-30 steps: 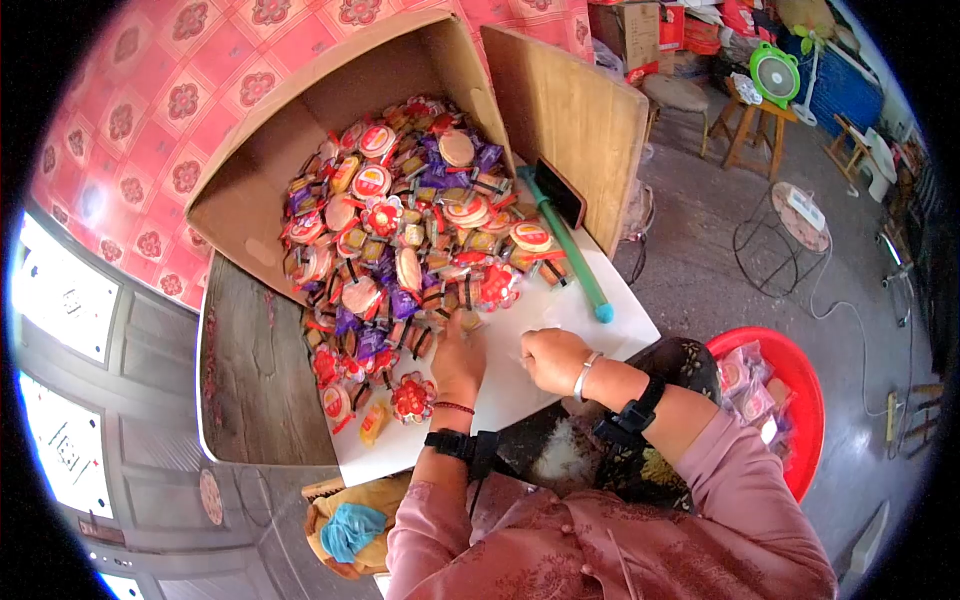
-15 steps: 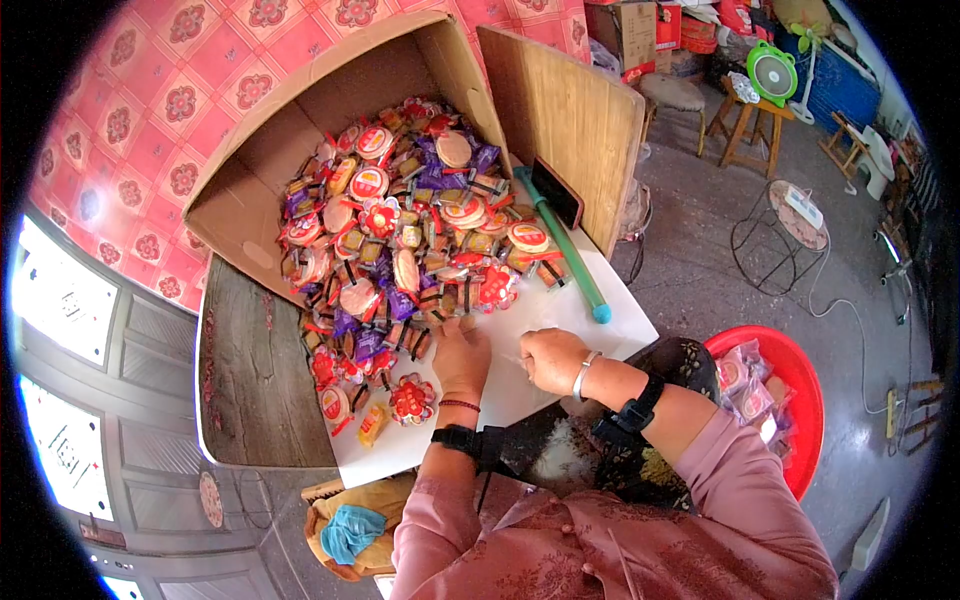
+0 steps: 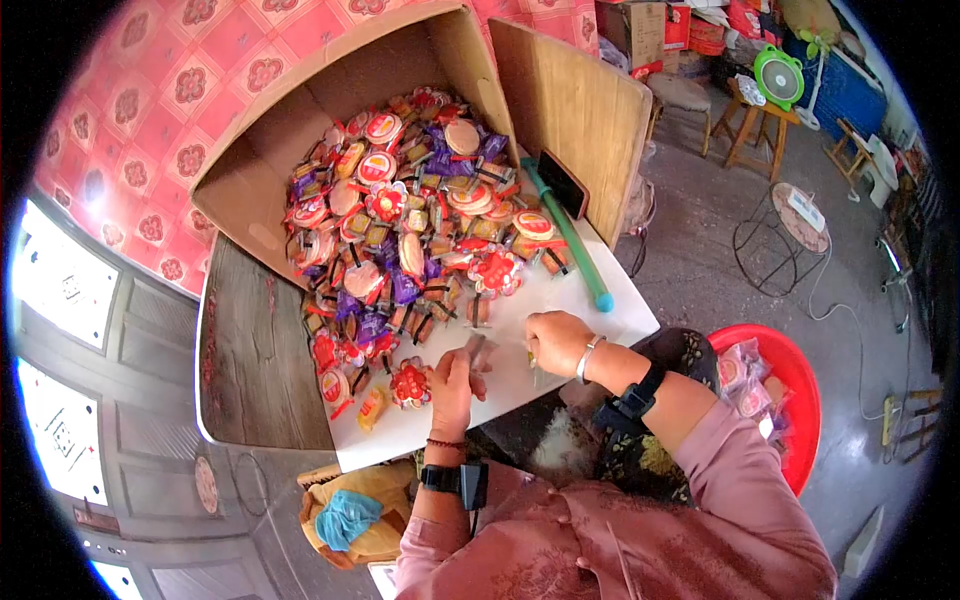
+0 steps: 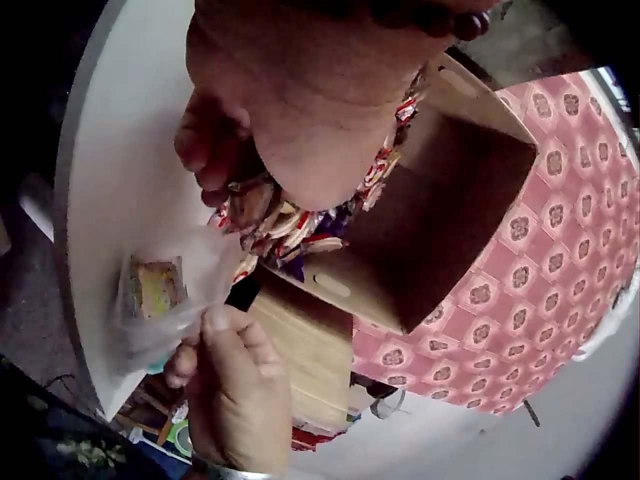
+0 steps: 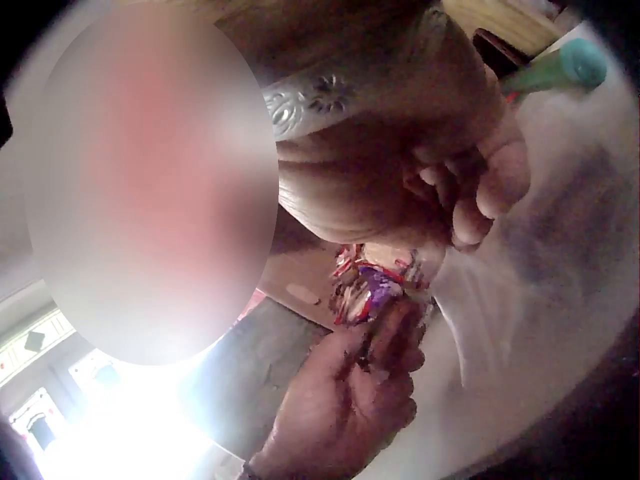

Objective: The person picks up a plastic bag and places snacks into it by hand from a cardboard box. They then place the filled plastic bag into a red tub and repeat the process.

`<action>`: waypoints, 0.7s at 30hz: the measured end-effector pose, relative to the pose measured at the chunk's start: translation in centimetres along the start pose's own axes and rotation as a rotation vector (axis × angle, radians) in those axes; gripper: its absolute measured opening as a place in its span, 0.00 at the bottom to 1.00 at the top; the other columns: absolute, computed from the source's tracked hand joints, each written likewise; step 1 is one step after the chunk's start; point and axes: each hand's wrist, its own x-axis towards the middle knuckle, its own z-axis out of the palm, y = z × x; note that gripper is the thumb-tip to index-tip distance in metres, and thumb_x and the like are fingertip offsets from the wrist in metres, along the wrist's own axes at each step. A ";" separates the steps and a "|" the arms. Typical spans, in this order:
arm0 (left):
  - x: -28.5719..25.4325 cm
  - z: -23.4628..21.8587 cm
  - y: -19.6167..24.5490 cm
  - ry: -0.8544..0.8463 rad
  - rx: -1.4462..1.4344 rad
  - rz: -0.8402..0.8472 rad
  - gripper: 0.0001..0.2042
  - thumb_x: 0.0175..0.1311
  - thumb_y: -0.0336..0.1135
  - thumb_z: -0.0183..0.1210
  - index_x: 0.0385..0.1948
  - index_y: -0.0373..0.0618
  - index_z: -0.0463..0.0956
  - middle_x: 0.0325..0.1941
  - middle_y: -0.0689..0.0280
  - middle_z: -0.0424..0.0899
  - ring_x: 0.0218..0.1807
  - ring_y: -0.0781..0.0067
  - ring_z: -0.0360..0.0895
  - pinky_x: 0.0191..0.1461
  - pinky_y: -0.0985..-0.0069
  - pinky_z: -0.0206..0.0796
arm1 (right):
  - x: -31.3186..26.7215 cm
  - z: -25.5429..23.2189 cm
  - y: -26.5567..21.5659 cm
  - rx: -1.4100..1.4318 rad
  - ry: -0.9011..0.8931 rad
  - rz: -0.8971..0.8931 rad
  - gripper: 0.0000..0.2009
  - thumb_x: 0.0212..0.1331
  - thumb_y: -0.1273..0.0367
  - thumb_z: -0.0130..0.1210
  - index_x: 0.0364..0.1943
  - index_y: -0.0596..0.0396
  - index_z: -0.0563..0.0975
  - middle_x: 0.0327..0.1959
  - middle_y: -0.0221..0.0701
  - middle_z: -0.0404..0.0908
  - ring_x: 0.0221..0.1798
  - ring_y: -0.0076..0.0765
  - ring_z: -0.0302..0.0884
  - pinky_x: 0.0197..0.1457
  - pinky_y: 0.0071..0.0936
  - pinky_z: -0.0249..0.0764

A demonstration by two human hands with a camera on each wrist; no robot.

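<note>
clear plastic bag [image 4: 165,300], already holding one wrapped sweet, lies on the white table [image 3: 560,300] edge between both hands. right hand [image 3: 556,341] pinches the bag's mouth; left hand [image 3: 455,375] is curled round a small wrapped snack [image 3: 477,350] just beside it. behind them, a tipped cardboard box [image 3: 250,190] spills a heap of sweets [image 3: 410,230]. risk: a loose pinch could let the bag's mouth close, so the snack drops off the table edge.
</note>
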 end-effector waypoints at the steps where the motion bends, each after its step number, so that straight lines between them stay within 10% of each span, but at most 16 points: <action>1: -0.7 0.0 0.5 -0.065 0.018 -0.033 0.20 0.72 0.45 0.46 0.51 0.36 0.75 0.32 0.61 0.83 0.19 0.82 0.69 0.23 0.83 0.61 | -0.1 0.0 -0.1 0.002 0.011 0.000 0.08 0.52 0.70 0.52 0.30 0.59 0.79 0.34 0.50 0.81 0.42 0.58 0.79 0.46 0.48 0.74; 13: -1.7 3.8 -1.0 -0.126 0.424 0.130 0.13 0.70 0.36 0.50 0.44 0.38 0.78 0.26 0.67 0.78 0.21 0.81 0.72 0.25 0.82 0.64 | -0.4 1.0 -0.4 0.086 0.057 -0.056 0.06 0.53 0.70 0.52 0.29 0.58 0.78 0.32 0.47 0.81 0.39 0.58 0.78 0.44 0.49 0.73; 21: -2.0 5.0 -1.9 -0.308 -0.135 0.049 0.11 0.67 0.27 0.50 0.49 0.37 0.72 0.41 0.63 0.81 0.41 0.74 0.79 0.44 0.79 0.71 | -1.5 1.9 -1.9 0.111 0.069 -0.133 0.07 0.58 0.68 0.50 0.30 0.55 0.77 0.30 0.44 0.81 0.37 0.55 0.79 0.41 0.47 0.73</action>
